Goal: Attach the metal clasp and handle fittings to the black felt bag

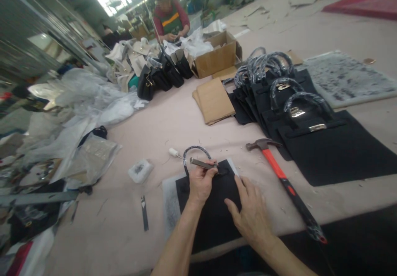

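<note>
A black bag panel [211,222] lies in front of me on a pale board [170,201], with a plastic-wrapped handle [196,148] curving up at its far edge. My left hand [201,182] is closed around a short metal bar-like tool [200,163], held slanting over the panel's far part; its working end is partly hidden by the fingers. My right hand [250,205] rests with fingers spread on the panel's right edge. Right of it lies a claw hammer [276,166] with a red and black handle.
Black bag panels with wrapped handles [338,152] are piled at the right. Brown sheets [215,101], a cardboard box [217,57] and black bags [164,75] stand farther back. A small dark tool [144,216] and a whitish block [140,171] lie left. Another person [171,20] sits across the table.
</note>
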A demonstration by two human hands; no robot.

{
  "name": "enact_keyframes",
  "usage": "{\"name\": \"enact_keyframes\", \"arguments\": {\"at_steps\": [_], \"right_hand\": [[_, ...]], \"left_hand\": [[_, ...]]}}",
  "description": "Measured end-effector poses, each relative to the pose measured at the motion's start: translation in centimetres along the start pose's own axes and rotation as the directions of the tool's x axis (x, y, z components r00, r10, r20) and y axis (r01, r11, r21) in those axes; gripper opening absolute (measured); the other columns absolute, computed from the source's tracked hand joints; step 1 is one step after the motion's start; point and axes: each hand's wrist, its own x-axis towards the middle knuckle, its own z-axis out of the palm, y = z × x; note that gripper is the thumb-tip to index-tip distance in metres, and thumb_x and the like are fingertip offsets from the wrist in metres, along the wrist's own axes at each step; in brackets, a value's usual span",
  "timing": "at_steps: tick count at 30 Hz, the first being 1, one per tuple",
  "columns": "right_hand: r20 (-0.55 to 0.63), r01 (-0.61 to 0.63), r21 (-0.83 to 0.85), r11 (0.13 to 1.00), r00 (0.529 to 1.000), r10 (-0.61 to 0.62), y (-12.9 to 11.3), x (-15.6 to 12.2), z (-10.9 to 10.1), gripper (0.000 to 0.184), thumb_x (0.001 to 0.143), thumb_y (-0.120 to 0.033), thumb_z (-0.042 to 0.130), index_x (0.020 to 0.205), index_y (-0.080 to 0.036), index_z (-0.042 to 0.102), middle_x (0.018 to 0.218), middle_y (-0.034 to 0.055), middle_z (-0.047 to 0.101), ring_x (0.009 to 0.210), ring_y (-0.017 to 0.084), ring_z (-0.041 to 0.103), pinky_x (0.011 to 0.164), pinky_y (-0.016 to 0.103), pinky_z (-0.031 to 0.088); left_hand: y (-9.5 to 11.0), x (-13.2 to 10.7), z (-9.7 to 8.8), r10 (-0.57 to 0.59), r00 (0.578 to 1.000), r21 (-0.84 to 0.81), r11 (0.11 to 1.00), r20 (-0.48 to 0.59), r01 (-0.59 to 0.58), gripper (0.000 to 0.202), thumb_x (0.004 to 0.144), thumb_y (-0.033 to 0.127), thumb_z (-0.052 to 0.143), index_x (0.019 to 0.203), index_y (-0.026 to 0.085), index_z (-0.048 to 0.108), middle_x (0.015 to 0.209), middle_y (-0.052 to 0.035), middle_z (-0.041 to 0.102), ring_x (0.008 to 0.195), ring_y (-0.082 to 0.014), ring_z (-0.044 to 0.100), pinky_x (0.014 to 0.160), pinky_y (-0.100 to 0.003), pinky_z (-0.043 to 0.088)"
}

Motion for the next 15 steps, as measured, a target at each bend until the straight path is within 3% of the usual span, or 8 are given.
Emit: {"name": "enact_keyframes", "arguments": {"at_steps": [15], "right_hand": [[-0.017, 0.002, -0.015, 1.0, 1.0, -0.002, -0.01, 0.11, -0.13, 0.057, 0.097, -0.039, 0.05, 0.146, -0.012, 0.04, 0.136, 0.0219, 0.053, 0.112, 0.036, 0.054, 0.086, 0.05, 0.052]], "left_hand": [[0.43, -0.02, 0.34, 0.077, 0.993, 0.161, 0.983, 0.089, -0.091, 0.01, 0.082, 0.022, 0.069, 0.092, 0.019, 0.072, 0.1, -0.0075, 0.079, 0.092, -0.0218, 0.076, 0.083, -0.033, 0.062]]}}
